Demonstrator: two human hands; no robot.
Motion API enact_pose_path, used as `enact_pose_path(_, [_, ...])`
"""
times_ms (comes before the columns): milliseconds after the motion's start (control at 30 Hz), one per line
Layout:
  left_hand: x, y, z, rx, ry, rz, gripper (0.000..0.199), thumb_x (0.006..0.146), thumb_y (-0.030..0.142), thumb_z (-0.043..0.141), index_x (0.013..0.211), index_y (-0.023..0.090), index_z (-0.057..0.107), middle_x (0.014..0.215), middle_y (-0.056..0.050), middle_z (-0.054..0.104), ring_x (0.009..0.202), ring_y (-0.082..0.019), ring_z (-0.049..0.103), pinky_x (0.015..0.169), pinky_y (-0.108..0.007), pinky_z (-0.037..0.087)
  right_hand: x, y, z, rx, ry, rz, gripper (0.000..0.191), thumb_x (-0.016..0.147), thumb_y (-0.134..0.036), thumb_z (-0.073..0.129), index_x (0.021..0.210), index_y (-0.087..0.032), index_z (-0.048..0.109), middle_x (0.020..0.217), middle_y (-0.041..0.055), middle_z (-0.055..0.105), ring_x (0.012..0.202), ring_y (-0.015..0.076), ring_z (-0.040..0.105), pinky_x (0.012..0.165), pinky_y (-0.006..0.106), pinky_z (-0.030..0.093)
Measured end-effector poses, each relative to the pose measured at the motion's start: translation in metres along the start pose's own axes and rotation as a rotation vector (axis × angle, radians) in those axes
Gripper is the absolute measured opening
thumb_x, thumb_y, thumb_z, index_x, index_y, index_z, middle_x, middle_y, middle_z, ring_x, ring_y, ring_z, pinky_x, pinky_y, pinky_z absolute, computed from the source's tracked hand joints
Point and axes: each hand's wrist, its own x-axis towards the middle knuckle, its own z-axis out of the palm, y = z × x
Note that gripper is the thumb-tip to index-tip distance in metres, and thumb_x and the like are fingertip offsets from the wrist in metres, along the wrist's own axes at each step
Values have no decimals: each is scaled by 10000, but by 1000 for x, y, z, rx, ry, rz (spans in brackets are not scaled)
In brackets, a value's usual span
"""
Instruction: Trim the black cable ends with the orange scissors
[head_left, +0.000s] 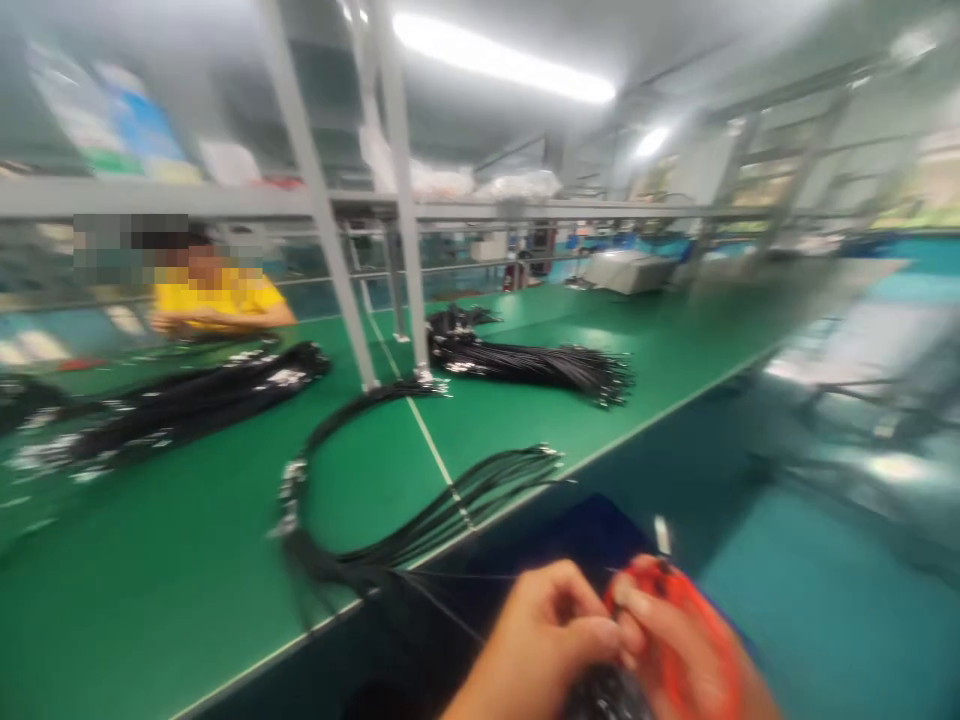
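Observation:
At the lower right, my left hand (551, 625) is closed in a pinch, its fingertips meeting those of my right hand. What the pinch holds is too small and blurred to make out. My right hand (679, 640) is closed on a red-orange looped thing (724, 640), whose kind the blur hides. A small white piece (661, 535) sticks up above it. Below both hands shows a dark, shiny bundle (611, 695). To their left, a curved bundle of black cables (322, 555) lies on the green table (225, 570), some strands over its edge.
More black cable bundles lie at the left (202, 395) and the middle (525, 365). Grey posts (405, 200) carry a shelf (600, 210) over the table. A person in a yellow top (225, 300) sits across. A dark blue surface (577, 540) lies beyond my hands.

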Motion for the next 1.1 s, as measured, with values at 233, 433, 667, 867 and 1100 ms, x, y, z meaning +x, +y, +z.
enact_pose_path(233, [-2, -4, -8, 171, -8, 140, 201, 791, 358, 619, 761, 183, 525, 588, 48, 574, 508, -98, 498, 510, -210, 395, -14, 13, 30, 193, 119, -55, 209, 646, -241, 759, 782, -209, 604, 644, -26, 591, 576, 150, 556, 534, 254, 460])
enact_pose_path(433, [-1, 5, -3, 84, -11, 107, 211, 774, 304, 642, 658, 161, 539, 519, 24, 595, 490, -107, 515, 513, -221, 386, -16, 12, 31, 152, 104, -181, 227, 673, -200, 752, 818, -218, 577, 674, -49, 602, 517, 96, 519, 514, 211, 437])
enact_pose_path(667, [-2, 13, -5, -30, -30, 101, 179, 767, 277, 673, 710, 148, 563, 553, 36, 584, 522, -82, 500, 548, -199, 385, -15, 8, 32, 182, 65, -185, 173, 681, -191, 725, 794, -206, 595, 641, -42, 595, 524, 102, 501, 538, 228, 431])
enact_pose_path(867, [1, 8, -6, 23, -18, 183, 165, 761, 264, 656, 684, 175, 541, 586, 27, 589, 519, -122, 556, 544, -246, 444, -13, 4, 33, 266, 45, -99, 158, 615, -186, 750, 722, -194, 634, 611, -29, 597, 547, 115, 504, 579, 252, 455])
enact_pose_path(1100, [-7, 19, -11, 628, 148, 512, 241, 794, 139, 567, 999, 234, 652, 906, -27, 615, 723, -158, 600, 672, -272, 488, -9, 3, 34, 322, 39, -55, 178, 609, -168, 774, 742, -200, 661, 621, -23, 613, 551, 121, 531, 553, 248, 461])
